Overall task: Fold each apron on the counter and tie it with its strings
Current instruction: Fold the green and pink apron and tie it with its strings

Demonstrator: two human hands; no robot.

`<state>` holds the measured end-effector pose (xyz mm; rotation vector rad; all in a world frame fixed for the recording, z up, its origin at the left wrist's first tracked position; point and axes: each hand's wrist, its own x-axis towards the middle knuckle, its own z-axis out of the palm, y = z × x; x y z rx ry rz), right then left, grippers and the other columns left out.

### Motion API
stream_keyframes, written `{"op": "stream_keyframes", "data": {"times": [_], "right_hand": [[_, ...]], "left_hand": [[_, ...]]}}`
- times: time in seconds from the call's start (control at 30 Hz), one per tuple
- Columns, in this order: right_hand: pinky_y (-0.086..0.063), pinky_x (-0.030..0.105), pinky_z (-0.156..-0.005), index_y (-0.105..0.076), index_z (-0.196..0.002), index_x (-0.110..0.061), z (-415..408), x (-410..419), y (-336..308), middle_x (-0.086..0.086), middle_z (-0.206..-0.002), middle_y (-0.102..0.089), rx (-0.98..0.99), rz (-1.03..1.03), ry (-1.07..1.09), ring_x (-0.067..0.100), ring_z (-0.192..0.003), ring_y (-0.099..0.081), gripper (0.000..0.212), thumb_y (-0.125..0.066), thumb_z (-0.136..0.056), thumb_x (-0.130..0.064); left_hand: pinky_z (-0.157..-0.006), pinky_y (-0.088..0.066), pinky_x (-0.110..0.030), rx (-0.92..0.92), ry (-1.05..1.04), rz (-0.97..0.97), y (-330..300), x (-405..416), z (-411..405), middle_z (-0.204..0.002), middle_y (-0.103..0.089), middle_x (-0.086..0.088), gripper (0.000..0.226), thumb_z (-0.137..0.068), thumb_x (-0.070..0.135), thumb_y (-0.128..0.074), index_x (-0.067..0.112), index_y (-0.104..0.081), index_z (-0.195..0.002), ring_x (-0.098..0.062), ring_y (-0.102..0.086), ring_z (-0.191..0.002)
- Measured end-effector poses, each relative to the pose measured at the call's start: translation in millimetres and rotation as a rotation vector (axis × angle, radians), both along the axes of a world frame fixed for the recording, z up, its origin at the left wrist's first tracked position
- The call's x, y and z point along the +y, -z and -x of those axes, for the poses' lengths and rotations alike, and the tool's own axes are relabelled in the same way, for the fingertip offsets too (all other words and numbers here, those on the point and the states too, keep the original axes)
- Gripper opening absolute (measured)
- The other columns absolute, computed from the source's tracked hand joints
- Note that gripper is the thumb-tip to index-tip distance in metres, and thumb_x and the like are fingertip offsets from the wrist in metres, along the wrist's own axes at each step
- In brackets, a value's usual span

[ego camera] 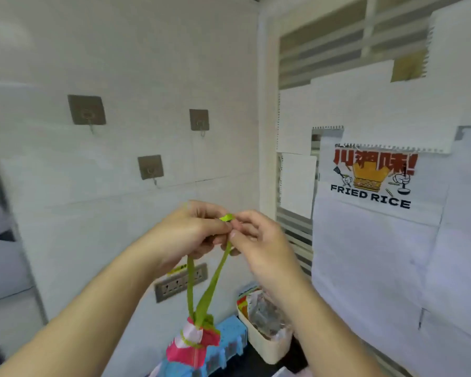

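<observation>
A folded pink and white apron bundle [195, 345] hangs in the air at bottom centre, bound by a thin green string. Two green apron strings [204, 292] rise from it to my hands. My left hand [191, 232] and my right hand [256, 240] meet in front of the wall at chest height. Both pinch the upper ends of the green strings, and a small green loop [227, 217] shows between the fingertips. The counter is hidden below the frame.
Three metal wall hooks [150, 167] are stuck on the tiled wall. A power strip [180, 281] is mounted lower down. A white bin [267, 341] with packets and a blue item [230, 334] stand below. White sheets and a "FRIED RICE" poster [371, 176] cover the right wall.
</observation>
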<state>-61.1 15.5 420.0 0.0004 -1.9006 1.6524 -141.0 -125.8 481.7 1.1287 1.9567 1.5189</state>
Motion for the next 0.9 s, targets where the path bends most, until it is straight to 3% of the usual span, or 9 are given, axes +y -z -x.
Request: {"op": "stream_keyframes", "data": {"times": [0.07,0.17,0.3,0.37,0.47,0.6,0.67,0.8,0.9], "right_hand": [[-0.056,0.045,-0.068,-0.073,-0.092,-0.021,31,-16,-25,-0.006,-0.070,-0.066,-0.024,-0.097,0.018,0.015,-0.069,-0.063,0.012,-0.070,-0.094,-0.010],[-0.055,0.050,-0.062,-0.073,-0.080,-0.023,69,-37,-43,-0.012,-0.057,-0.050,-0.069,-0.187,0.066,0.012,-0.059,-0.051,0.011,-0.076,-0.089,-0.018],[-0.039,0.030,-0.049,-0.076,-0.075,-0.019,103,-57,-61,-0.013,-0.050,-0.044,-0.083,-0.162,0.118,0.015,-0.051,-0.043,0.011,-0.080,-0.085,-0.019],[-0.033,0.026,-0.044,-0.076,-0.080,-0.011,119,-66,-71,-0.002,-0.053,-0.049,-0.116,-0.056,0.012,0.018,-0.044,-0.044,0.008,-0.077,-0.088,-0.014],[-0.033,0.024,-0.039,-0.073,-0.090,0.002,142,-75,-91,0.005,-0.053,-0.052,-0.131,0.059,-0.111,0.018,-0.040,-0.047,0.011,-0.073,-0.092,-0.009],[-0.034,0.025,-0.042,-0.073,-0.073,-0.005,191,-84,-123,0.004,-0.053,-0.050,-0.045,-0.018,-0.132,0.018,-0.044,-0.044,0.022,-0.076,-0.092,-0.015],[-0.034,0.025,-0.043,-0.074,-0.073,-0.005,219,-87,-140,0.004,-0.054,-0.050,-0.010,-0.058,-0.124,0.018,-0.045,-0.044,0.024,-0.076,-0.093,-0.018],[-0.040,0.027,-0.048,-0.077,-0.074,-0.009,283,-98,-173,0.003,-0.054,-0.056,0.075,-0.154,-0.057,0.019,-0.046,-0.048,0.027,-0.073,-0.096,-0.025],[-0.043,0.027,-0.048,-0.074,-0.072,-0.009,318,-108,-193,0.012,-0.058,-0.064,0.141,-0.296,0.037,0.019,-0.044,-0.054,0.029,-0.070,-0.096,-0.025]], "left_hand": [[-0.046,-0.018,-0.023,0.070,-0.165,-0.020,-12,-29,15,-0.063,-0.046,-0.005,0.024,-0.098,0.001,-0.058,0.009,-0.078,-0.088,-0.013,-0.028,-0.048],[-0.048,-0.037,-0.028,0.159,-0.413,-0.060,-25,-63,39,-0.059,-0.053,-0.005,0.020,-0.096,-0.001,-0.060,0.001,-0.077,-0.086,-0.018,-0.043,-0.051],[-0.069,-0.061,-0.040,0.223,-0.654,-0.130,-36,-98,72,-0.068,-0.072,-0.010,0.018,-0.094,0.000,-0.063,0.003,-0.078,-0.084,-0.023,-0.070,-0.063],[-0.075,-0.063,-0.041,0.236,-0.691,-0.152,-42,-112,89,-0.076,-0.076,-0.011,0.015,-0.095,0.004,-0.067,0.005,-0.079,-0.085,-0.025,-0.076,-0.073],[-0.076,-0.064,-0.044,0.212,-0.697,-0.200,-54,-124,113,-0.078,-0.077,-0.013,0.012,-0.095,0.008,-0.072,0.002,-0.078,-0.086,-0.026,-0.076,-0.071],[-0.061,-0.065,-0.034,0.230,-0.699,-0.243,-79,-136,152,-0.080,-0.078,-0.014,0.013,-0.092,0.016,-0.080,0.004,-0.080,-0.088,-0.021,-0.073,-0.067],[-0.058,-0.064,-0.033,0.270,-0.728,-0.281,-93,-141,174,-0.079,-0.078,-0.013,0.013,-0.092,0.018,-0.080,0.005,-0.080,-0.090,-0.019,-0.072,-0.065],[-0.055,-0.062,-0.029,0.515,-0.921,-0.291,-119,-146,227,-0.072,-0.076,-0.004,0.014,-0.096,0.024,-0.076,0.015,-0.078,-0.085,-0.019,-0.072,-0.058],[-0.060,-0.058,-0.029,0.791,-1.083,-0.210,-130,-146,259,-0.066,-0.072,0.004,0.018,-0.096,0.028,-0.073,0.023,-0.074,-0.078,-0.012,-0.069,-0.055]]}}
